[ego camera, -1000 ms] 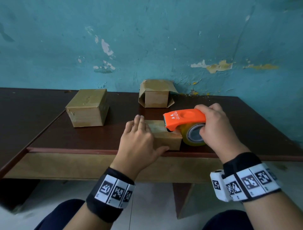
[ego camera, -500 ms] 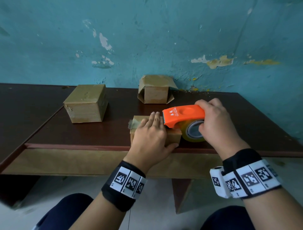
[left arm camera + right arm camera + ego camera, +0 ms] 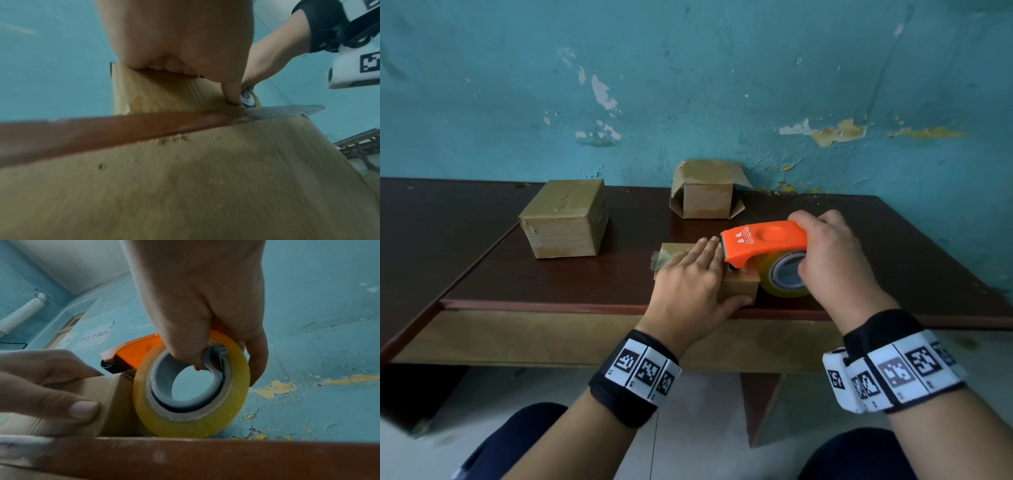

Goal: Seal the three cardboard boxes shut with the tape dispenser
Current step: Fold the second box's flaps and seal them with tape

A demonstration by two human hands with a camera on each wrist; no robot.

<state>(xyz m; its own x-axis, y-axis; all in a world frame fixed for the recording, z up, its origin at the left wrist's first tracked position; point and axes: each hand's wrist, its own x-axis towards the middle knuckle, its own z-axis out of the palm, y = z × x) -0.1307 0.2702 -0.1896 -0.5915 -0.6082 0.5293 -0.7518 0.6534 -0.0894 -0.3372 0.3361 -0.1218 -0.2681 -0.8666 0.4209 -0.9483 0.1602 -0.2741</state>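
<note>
Dark table (image 3: 585, 284), frame centre — left hand (image 3: 688, 291) flat on light, crushable box (image 3: 739, 286); right hand (image 3: 835, 260) grips tape dispenser (image 3: 763, 240) by its handle.

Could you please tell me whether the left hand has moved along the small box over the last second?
Yes. The left hand slid right along the small box, uncovering its left end and reaching the orange tape dispenser.

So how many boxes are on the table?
3. One box sits at the back left, one by the wall with open flaps, and one at the front edge under the left hand.
</note>
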